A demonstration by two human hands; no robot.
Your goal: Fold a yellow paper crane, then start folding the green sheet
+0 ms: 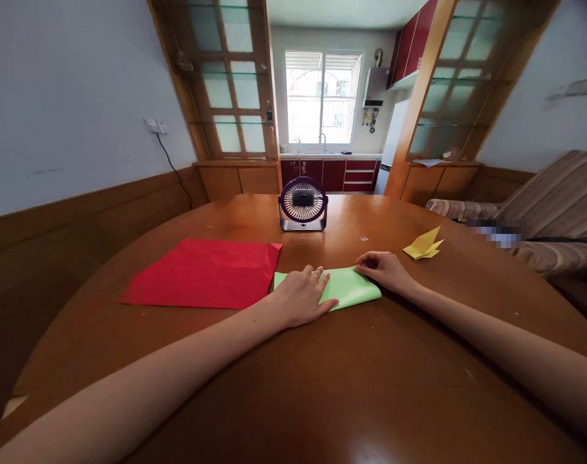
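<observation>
- Step, as judged: you are pressing a fold into the green paper (344, 288), which lies on the bench (322, 386) just right of the red sheet (203, 272).
- Left hand (300, 298) lies flat, fingers spread on it; right hand (384, 269) presses its far right corner — neither clamps anything.
- Next move likely needs a firm run along the crease.
- Hidden: the crease under your palms; the yellow folded piece (423, 245) is too small to read.

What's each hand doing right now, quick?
Left hand: open, pressed flat on the green paper.
Right hand: fingers curled, fingertips on the paper's far right corner; holding nothing.
</observation>
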